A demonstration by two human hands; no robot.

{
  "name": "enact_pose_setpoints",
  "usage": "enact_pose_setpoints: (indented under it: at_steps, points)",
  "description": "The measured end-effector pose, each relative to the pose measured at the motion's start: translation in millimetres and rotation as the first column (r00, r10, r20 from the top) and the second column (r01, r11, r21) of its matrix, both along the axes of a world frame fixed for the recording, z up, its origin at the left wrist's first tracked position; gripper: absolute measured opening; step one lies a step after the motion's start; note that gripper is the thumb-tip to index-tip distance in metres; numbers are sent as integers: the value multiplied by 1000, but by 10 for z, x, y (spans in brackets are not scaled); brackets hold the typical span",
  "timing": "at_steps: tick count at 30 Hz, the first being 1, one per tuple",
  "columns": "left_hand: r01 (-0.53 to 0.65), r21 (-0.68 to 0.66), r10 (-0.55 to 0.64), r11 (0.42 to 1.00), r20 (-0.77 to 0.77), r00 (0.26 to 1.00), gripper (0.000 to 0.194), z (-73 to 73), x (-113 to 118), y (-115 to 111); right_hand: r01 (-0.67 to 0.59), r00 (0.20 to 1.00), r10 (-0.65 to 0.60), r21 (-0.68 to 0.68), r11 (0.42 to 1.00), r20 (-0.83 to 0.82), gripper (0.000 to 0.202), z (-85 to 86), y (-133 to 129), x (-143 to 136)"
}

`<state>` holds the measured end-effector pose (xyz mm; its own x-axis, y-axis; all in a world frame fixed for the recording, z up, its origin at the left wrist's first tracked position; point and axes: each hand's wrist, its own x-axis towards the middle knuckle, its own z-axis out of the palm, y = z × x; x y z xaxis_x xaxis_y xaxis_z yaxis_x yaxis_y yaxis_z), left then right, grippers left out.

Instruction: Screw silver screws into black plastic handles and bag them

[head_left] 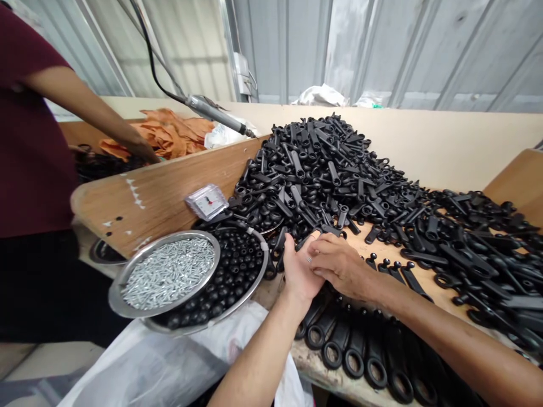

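Note:
My left hand (299, 271) is turned palm up with the thumb stretched out, and a few small silver screws (309, 259) show in its palm. Over that palm bends my right hand (343, 265), its fingertips closed together against the screws; what they pinch is hidden. Under my hands a row of black plastic crank-like arms (354, 362) lies side by side, ring ends toward me. Just beyond my right forearm, several more black arms (396, 271) stand in line with round knobs up.
A metal bowl of silver screws (169, 274) rests on a larger basin of black balls (229, 271) at left. Behind rises a heap of black arms (322, 169). A power screwdriver (216, 116) hangs above a wooden divider (169, 192) near a small dial scale (207, 202). A co-worker (34, 130) stands left.

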<state>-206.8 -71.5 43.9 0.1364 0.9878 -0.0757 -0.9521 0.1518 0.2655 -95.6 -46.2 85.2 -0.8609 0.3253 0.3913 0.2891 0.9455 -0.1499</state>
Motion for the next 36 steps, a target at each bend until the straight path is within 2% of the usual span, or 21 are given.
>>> enact_pose_setpoints:
  at_steps: [5, 8, 13, 18, 22, 28, 36]
  points:
    - [24, -9, -24, 1000, 9, 1000, 63, -6, 19, -7, 30, 995, -21, -93, 995, 93, 11, 68, 26, -8]
    - [25, 8, -25, 1000, 27, 999, 62, 1, 33, -8, 5, 995, 5, -96, 995, 100, 12, 62, 37, -1]
    - [26, 8, -26, 1000, 42, 999, 60, 18, 27, -16, -14, 999, 15, -28, 1000, 45, 13, -11, 21, 33]
    - [43, 38, -45, 998, 50, 998, 65, 36, 6, -8, 16, 1000, -16, -92, 996, -2, 17, -24, 37, 131]
    - [66, 68, -70, 995, 52, 996, 71, 36, -1, 1, 14, 999, -18, -92, 996, -40, 19, -42, 52, 183]
    - [67, 42, -67, 997, -10, 998, 78, 35, -15, -14, -7, 996, -2, -97, 995, -88, 16, -76, 28, 166]
    - [66, 42, -65, 997, -19, 998, 81, 42, -4, -21, -27, 981, 3, -121, 992, -193, 17, -151, 33, 169]
